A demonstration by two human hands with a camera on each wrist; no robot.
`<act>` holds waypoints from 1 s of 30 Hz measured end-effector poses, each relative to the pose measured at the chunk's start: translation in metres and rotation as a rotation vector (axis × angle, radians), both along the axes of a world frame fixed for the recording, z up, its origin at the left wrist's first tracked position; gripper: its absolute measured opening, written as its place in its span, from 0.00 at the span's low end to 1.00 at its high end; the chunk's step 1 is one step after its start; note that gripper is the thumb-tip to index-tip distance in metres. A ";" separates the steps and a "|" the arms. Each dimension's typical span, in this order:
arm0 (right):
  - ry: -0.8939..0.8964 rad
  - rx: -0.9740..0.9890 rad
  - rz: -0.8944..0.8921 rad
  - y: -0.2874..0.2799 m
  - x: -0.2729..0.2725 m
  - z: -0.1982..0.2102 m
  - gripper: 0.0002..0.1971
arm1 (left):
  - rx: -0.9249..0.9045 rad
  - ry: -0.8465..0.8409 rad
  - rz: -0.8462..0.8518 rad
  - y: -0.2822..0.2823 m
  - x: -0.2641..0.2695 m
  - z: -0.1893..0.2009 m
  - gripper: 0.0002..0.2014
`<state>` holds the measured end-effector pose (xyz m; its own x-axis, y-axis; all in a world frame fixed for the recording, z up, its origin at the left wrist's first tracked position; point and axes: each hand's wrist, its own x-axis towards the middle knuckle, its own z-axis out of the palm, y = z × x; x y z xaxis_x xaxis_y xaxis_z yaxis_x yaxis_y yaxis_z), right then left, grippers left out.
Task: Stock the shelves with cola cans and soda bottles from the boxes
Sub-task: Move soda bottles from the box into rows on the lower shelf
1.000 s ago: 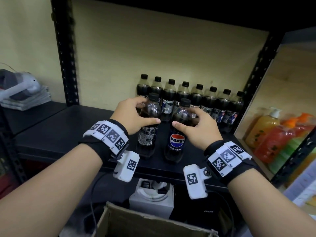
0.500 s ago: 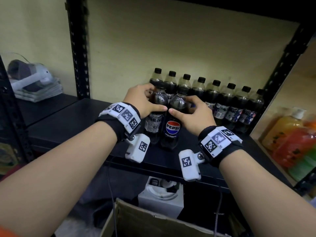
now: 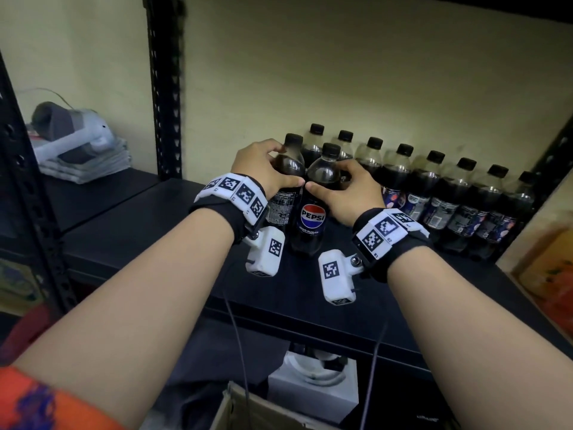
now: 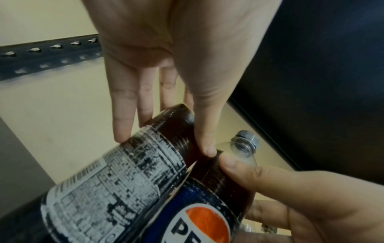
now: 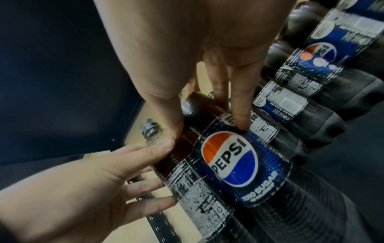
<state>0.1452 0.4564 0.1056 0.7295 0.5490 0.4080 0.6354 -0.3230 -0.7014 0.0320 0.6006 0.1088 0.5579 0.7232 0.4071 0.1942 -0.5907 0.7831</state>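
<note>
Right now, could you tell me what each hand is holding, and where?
Left hand grips one cola bottle at its shoulder; right hand grips the Pepsi bottle at its shoulder.

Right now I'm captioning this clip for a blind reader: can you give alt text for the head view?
Two hands each grip a dark cola bottle on a black shelf: the left hand holds one bottle, the right hand a Pepsi bottle. A row of bottles lines the wall behind.
</note>
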 end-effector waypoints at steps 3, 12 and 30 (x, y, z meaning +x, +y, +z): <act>0.019 0.004 -0.006 0.017 0.006 -0.003 0.31 | -0.017 -0.001 0.008 0.013 0.004 -0.001 0.32; -0.020 0.026 -0.015 0.060 0.012 -0.001 0.33 | -0.029 -0.077 0.035 0.056 0.021 -0.006 0.34; -0.111 0.053 0.035 0.117 0.019 0.000 0.33 | 0.030 -0.253 0.060 0.108 0.029 -0.023 0.29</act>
